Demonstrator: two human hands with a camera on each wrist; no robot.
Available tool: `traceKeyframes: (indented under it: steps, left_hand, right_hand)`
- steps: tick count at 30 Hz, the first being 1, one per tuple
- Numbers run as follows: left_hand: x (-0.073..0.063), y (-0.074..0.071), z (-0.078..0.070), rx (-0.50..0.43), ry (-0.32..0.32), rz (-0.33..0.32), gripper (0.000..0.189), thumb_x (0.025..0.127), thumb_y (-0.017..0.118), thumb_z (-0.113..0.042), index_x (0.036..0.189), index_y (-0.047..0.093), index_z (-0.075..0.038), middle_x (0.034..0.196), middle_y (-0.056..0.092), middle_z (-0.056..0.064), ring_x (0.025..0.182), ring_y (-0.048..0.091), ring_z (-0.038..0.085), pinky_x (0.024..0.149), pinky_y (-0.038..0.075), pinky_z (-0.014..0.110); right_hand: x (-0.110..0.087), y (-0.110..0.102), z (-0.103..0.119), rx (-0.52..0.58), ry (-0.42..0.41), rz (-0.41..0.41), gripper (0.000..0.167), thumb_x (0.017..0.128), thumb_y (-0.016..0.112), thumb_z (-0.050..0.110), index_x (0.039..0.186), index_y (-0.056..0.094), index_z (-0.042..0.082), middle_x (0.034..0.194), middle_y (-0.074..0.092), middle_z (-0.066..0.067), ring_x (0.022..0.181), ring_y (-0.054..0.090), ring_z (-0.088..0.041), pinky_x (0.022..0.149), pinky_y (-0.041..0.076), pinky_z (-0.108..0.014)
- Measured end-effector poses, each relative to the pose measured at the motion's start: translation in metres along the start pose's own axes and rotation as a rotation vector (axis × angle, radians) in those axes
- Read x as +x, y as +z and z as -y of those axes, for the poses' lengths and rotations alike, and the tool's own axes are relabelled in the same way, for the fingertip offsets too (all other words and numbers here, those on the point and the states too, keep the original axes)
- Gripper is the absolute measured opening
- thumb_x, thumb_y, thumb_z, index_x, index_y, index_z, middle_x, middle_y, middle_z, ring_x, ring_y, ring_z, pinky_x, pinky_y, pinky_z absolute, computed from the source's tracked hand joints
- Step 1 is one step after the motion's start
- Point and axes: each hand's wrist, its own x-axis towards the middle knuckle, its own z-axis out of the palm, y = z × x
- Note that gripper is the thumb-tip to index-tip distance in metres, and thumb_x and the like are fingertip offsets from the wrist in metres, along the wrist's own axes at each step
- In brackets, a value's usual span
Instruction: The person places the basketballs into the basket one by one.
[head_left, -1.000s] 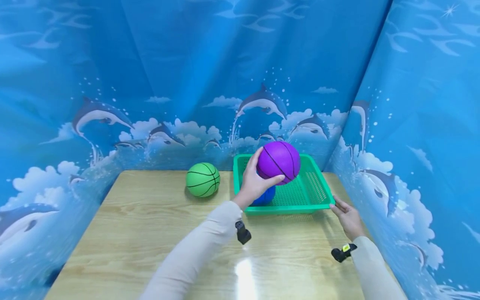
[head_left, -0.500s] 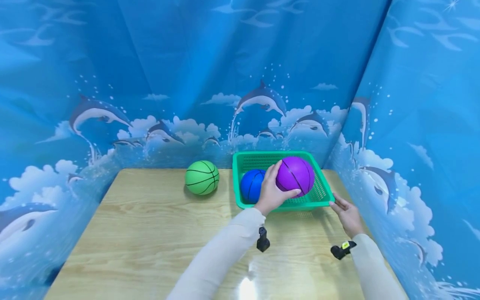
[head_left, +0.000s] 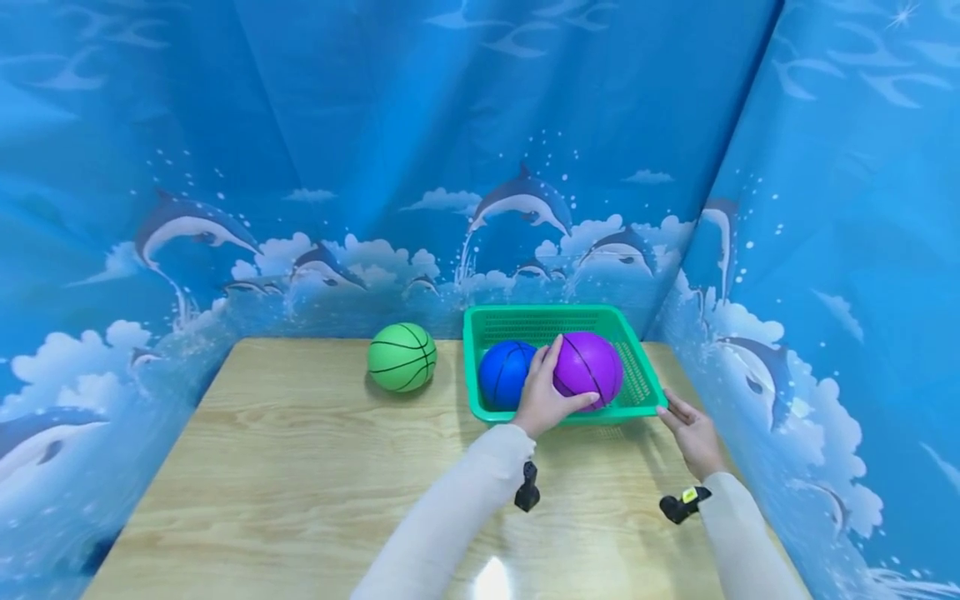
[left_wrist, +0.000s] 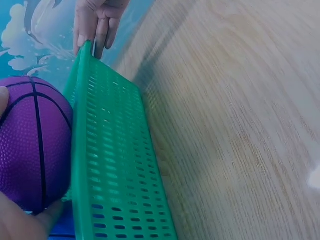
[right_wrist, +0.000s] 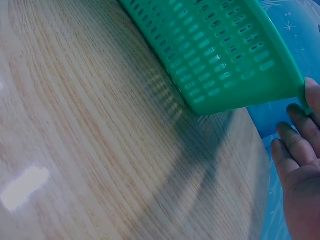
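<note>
My left hand (head_left: 546, 398) grips a purple mini basketball (head_left: 592, 371) from its left side, thumb in front and fingers behind. The ball sits low inside the green plastic basket (head_left: 474, 333), right of a blue mini basketball (head_left: 504, 375). In the left wrist view the purple ball (left_wrist: 37, 145) shows close to the basket's perforated wall (left_wrist: 117, 155). At the basket's front right corner my right hand (head_left: 693, 437) pinches the rim between thumb and fingers; the right wrist view shows this hand (right_wrist: 302, 165) at the rim corner, other fingers below it.
A green mini basketball (head_left: 402, 357) rests on the wooden table (head_left: 300, 467) left of the basket. Blue dolphin-print curtains (head_left: 360, 167) stand behind the table and at both sides. A small black camera (head_left: 528, 487) is worn on each wrist.
The left hand has carried the purple ball rightward and down into the basket, uncovering more of the blue ball. The right hand has stayed at the basket corner.
</note>
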Motion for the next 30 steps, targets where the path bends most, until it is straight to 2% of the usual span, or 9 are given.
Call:
traceKeyframes:
  steps: [7, 12, 20, 30]
  left_hand:
    - [-0.0007, -0.0029, -0.0054, -0.020, -0.022, 0.025, 0.100, 0.074, 0.080, -0.045, 0.154, 0.021, -0.031, 0.158, 0.020, 0.009, 0.134, 0.038, 0.040, 0.097, 0.046, 0.052]
    - [-0.0010, -0.0026, -0.0049, 0.000, -0.022, 0.023, 0.101, 0.075, 0.080, -0.046, 0.154, 0.019, -0.029, 0.159, 0.019, 0.006, 0.138, 0.034, 0.037, 0.101, 0.043, 0.051]
    - [0.0005, -0.0065, -0.0052, 0.026, -0.007, 0.069, 0.100, 0.079, 0.077, -0.044, 0.155, 0.014, -0.027, 0.160, 0.014, 0.003, 0.139, 0.031, 0.035, 0.105, 0.040, 0.050]
    - [-0.0025, -0.0063, -0.0001, 0.044, 0.089, 0.117, 0.086, 0.087, 0.071, -0.033, 0.155, 0.019, -0.024, 0.160, 0.011, 0.013, 0.144, 0.018, 0.040, 0.106, 0.035, 0.057]
  right_hand:
    - [0.0020, 0.0008, -0.0016, 0.014, 0.001, -0.005, 0.072, 0.096, 0.055, 0.041, 0.152, 0.022, 0.008, 0.158, 0.017, -0.014, 0.142, 0.021, -0.036, 0.113, 0.023, -0.050]
    - [0.0010, 0.0001, -0.0023, 0.008, 0.004, -0.028, 0.072, 0.095, 0.055, 0.042, 0.152, 0.024, 0.009, 0.158, 0.018, -0.013, 0.142, 0.023, -0.035, 0.113, 0.025, -0.049]
    - [-0.0005, 0.0014, -0.0034, -0.012, -0.012, -0.030, 0.071, 0.096, 0.053, 0.041, 0.152, 0.023, 0.009, 0.158, 0.019, -0.013, 0.142, 0.022, -0.036, 0.112, 0.026, -0.051]
    - [-0.0028, 0.0013, -0.0020, 0.015, -0.002, -0.027, 0.068, 0.098, 0.053, 0.037, 0.152, 0.023, 0.008, 0.157, 0.019, -0.013, 0.142, 0.022, -0.035, 0.113, 0.025, -0.049]
